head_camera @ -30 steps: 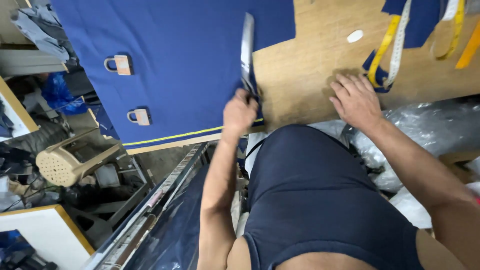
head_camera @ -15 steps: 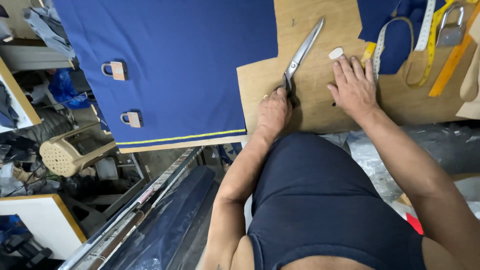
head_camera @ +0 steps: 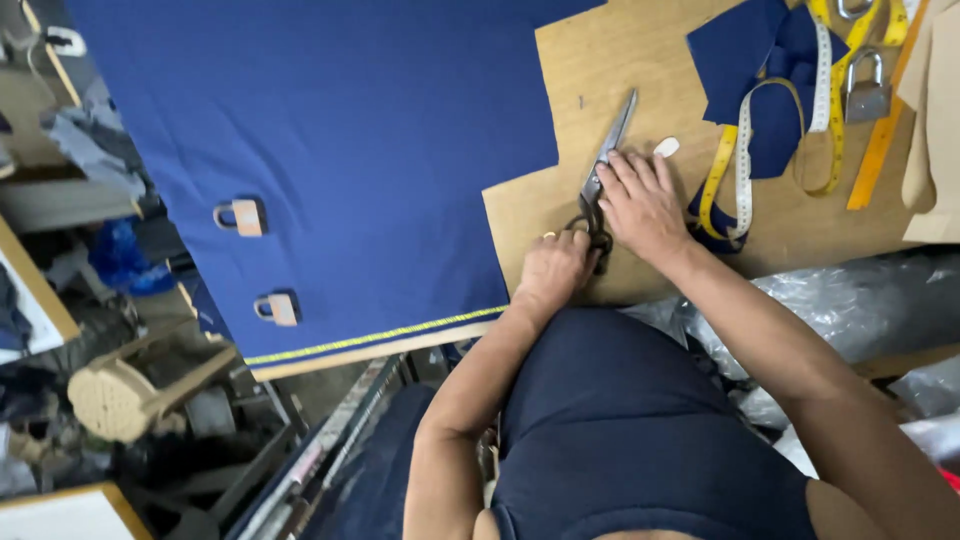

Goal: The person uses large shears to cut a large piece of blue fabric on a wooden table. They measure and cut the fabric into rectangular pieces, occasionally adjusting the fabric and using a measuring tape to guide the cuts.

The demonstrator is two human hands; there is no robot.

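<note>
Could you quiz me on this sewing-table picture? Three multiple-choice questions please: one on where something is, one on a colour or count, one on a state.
1. Where do the scissors lie?
A. on the brown board
B. on the floor
C. on the blue cloth

2. How many padlocks rest on the big blue cloth?
A. none
B. two
C. five

3. The right hand is
A. pressed flat
B. raised high
C. fisted

Key: 1 A, bare brown board lies under the blades; 2 B, two sit near its left side; 3 A, fingers spread beside the scissors, left hand at the handles.
</note>
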